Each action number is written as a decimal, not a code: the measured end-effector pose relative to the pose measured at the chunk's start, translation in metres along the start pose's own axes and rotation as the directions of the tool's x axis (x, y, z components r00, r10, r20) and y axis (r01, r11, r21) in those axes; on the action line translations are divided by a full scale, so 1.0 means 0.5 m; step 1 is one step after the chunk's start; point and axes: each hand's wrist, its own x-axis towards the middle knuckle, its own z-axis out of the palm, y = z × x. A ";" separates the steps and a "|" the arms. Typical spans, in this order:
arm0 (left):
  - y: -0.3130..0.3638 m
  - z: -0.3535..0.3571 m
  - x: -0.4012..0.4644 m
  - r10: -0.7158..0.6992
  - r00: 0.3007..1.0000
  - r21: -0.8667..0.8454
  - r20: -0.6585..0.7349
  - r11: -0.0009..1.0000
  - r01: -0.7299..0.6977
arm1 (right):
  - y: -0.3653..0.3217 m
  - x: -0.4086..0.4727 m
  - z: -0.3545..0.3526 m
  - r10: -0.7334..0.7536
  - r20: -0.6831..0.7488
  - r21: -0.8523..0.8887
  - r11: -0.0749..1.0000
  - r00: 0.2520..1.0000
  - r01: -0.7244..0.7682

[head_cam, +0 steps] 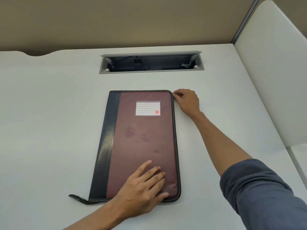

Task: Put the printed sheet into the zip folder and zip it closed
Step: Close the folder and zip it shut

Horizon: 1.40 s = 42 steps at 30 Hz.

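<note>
left hand (146, 188): bare, no rings or watch visible
left forearm (93, 218): bare, no sleeve in view
right hand (187, 102): bare
right sleeve (259, 190): slate-blue fabric, pushed up above the elbow, soft folds

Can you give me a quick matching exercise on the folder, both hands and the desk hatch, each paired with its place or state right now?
Column one:
1. left hand
2. right hand
3. zip folder
4. cable hatch

Column two:
A. open, at the far side of the desk
B. pinching at the folder's far right corner
C. flat on the cover's near end
D. lying closed on the desk

Pairs: 1-C, 2-B, 3-D, 4-A
</note>
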 end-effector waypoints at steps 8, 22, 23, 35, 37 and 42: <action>-0.135 0.042 0.158 -0.171 0.983 0.025 -0.066 0.985 0.173 | 0.002 0.008 -0.015 0.008 0.052 0.179 0.984 0.999 -0.017; -0.331 0.151 0.432 -0.528 0.826 0.036 0.199 0.846 0.532 | -0.019 0.020 -0.023 0.089 -0.010 0.407 0.910 0.996 -0.077; -0.334 0.154 0.447 -0.522 0.828 0.045 0.204 0.850 0.525 | -0.020 0.021 -0.023 0.096 -0.010 0.413 0.907 0.995 -0.084; -0.359 0.155 0.549 -0.677 0.650 -0.084 0.345 0.667 0.740 | -0.012 -0.004 -0.022 0.214 -0.026 0.329 0.924 0.977 -0.194; -0.374 0.156 0.560 -0.679 0.627 -0.079 0.383 0.652 0.754 | -0.018 -0.017 -0.017 0.208 0.039 0.283 0.936 0.977 -0.210; -0.403 0.158 0.583 -0.664 0.551 -0.083 0.505 0.598 0.797 | -0.036 -0.035 -0.001 0.214 0.094 0.261 0.937 0.972 -0.232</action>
